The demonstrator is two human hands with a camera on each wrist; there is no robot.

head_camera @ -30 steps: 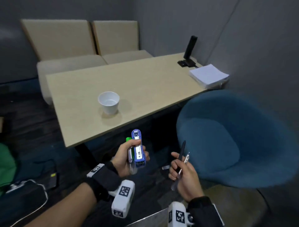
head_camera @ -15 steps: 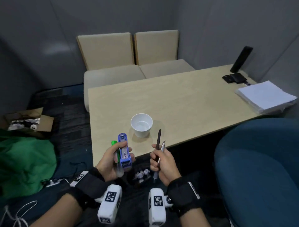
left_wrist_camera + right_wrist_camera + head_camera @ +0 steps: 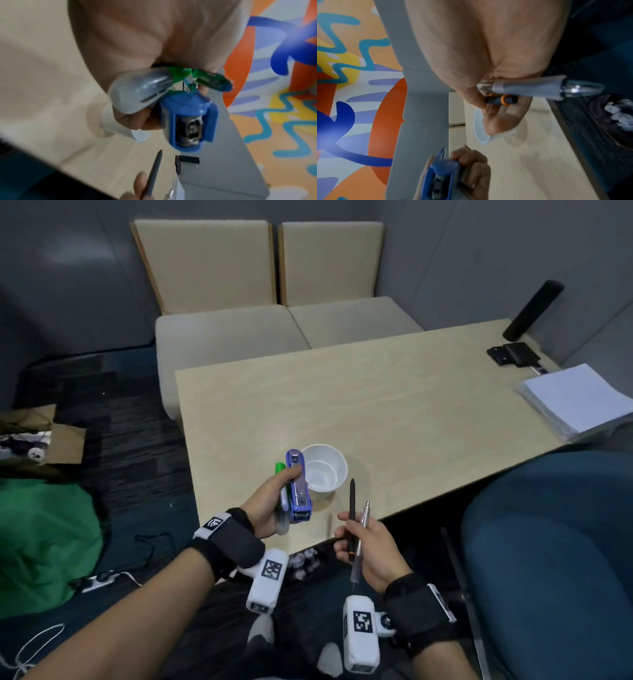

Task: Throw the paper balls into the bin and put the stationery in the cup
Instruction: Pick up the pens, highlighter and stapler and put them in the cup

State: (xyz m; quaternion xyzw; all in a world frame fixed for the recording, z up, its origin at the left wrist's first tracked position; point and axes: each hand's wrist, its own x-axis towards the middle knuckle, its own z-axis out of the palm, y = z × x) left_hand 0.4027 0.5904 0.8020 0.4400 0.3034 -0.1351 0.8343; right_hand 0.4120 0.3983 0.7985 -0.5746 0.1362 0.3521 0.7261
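Note:
A white paper cup (image 3: pixel 323 472) stands upright near the table's (image 3: pixel 394 405) front edge. My left hand (image 3: pixel 270 501) grips a blue stapler (image 3: pixel 299 491) together with a green-capped marker (image 3: pixel 281 469), just left of the cup's rim. The stapler's open metal end (image 3: pixel 188 129) and the marker's clear cap (image 3: pixel 140 90) show in the left wrist view. My right hand (image 3: pixel 366 542) holds a dark pen (image 3: pixel 352 515) and a silver pen (image 3: pixel 363 525), tips up, in front of the cup. Crumpled paper balls (image 3: pixel 303 563) lie in a dark bin below the table edge.
A stack of white paper (image 3: pixel 579 402) sits at the table's right end, with a black stand (image 3: pixel 527 326) behind it. A blue armchair (image 3: pixel 555 542) is at the right. A beige bench (image 3: pixel 274 330) lies beyond the table; green fabric (image 3: pixel 37 542) and a cardboard box (image 3: pixel 37 436) are at the left.
My view has swung left and closer over the table. Both hands have risen toward the cup; the stapler is now beside its rim and the pens are just in front of it.

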